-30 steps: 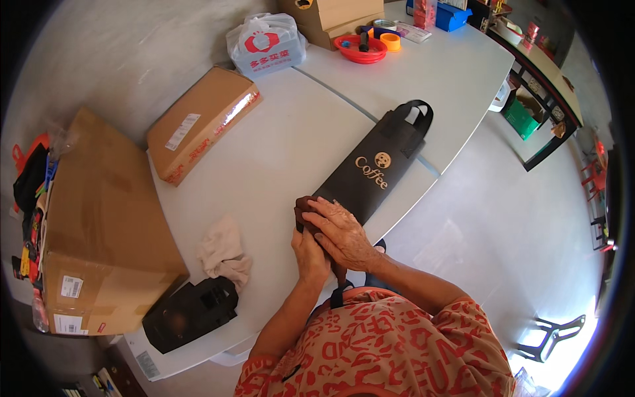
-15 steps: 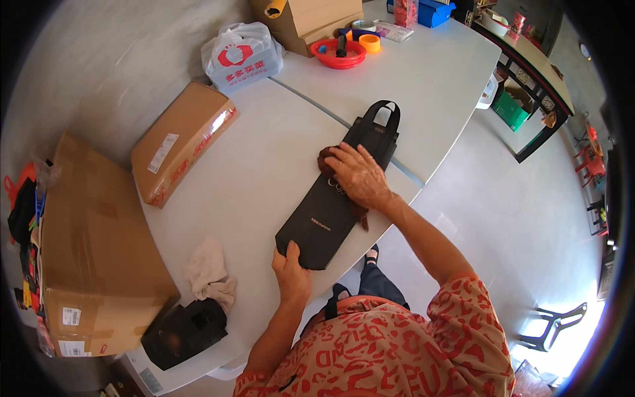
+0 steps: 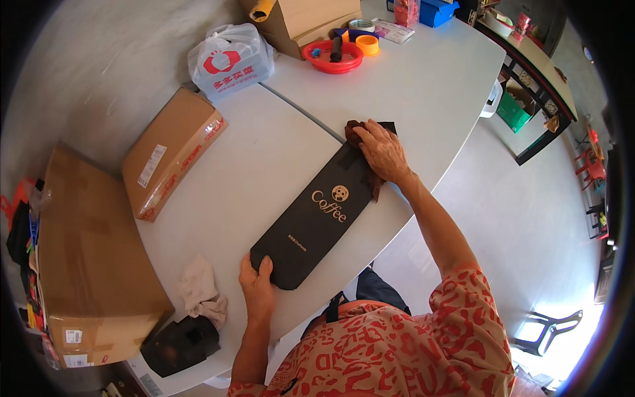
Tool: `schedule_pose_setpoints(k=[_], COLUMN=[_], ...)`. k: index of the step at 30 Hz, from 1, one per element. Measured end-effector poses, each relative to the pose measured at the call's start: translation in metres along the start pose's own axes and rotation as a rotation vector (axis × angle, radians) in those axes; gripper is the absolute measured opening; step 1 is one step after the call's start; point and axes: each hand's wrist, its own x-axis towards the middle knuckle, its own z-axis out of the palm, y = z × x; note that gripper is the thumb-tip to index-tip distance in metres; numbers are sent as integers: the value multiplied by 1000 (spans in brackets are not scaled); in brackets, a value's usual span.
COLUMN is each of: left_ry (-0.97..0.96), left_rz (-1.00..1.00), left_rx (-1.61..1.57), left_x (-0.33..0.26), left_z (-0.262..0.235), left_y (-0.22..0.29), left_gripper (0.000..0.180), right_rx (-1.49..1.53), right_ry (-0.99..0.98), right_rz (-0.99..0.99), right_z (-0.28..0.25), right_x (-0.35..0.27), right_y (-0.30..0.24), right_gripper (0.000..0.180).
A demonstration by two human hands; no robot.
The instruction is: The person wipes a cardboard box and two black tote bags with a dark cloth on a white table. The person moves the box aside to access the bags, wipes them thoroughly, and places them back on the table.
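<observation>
A long, flat black carry bag (image 3: 304, 225) with gold print lies slantwise across the light table (image 3: 264, 139). My left hand (image 3: 256, 284) grips its near bottom corner, thumb on top and fingers at the edge. At the far end, my right hand (image 3: 383, 152) presses a dark brown cloth (image 3: 354, 131) against the bag, with a tail of cloth hanging out on the right. The bag's handle does not show now; hand and cloth cover part of that end.
A pale crumpled rag (image 3: 198, 284) and another folded black bag (image 3: 182, 345) lie near left. Cardboard boxes (image 3: 99, 251) (image 3: 173, 149) line the wall side. Farther back are a white plastic bag (image 3: 231, 63) and a red basin (image 3: 333, 59). The table edge runs along my right.
My right hand has slid the cloth up toward the bag's handle end, uncovering the gold print. My left hand and the bag's near end have shifted left and nearer.
</observation>
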Motion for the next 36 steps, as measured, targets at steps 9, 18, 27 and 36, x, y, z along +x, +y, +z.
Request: schedule_pose_setpoints(k=[9, 18, 27, 36], left_ry=[-320, -519, -520, -462], left_rz=[820, 901, 880, 894], left_rx=[788, 1077, 1046, 1077], left_x=[41, 85, 85, 85], left_z=[105, 168, 165, 168], left_y=[58, 19, 16, 11], left_gripper=[56, 65, 67, 66], right_rx=[-308, -272, -131, 16], right_ry=[174, 163, 290, 413], right_rz=[-206, -151, 159, -133], right_z=[3, -7, 20, -15], right_x=[-1, 4, 26, 26], right_y=[-12, -4, 30, 3], right_gripper=[29, 26, 31, 31])
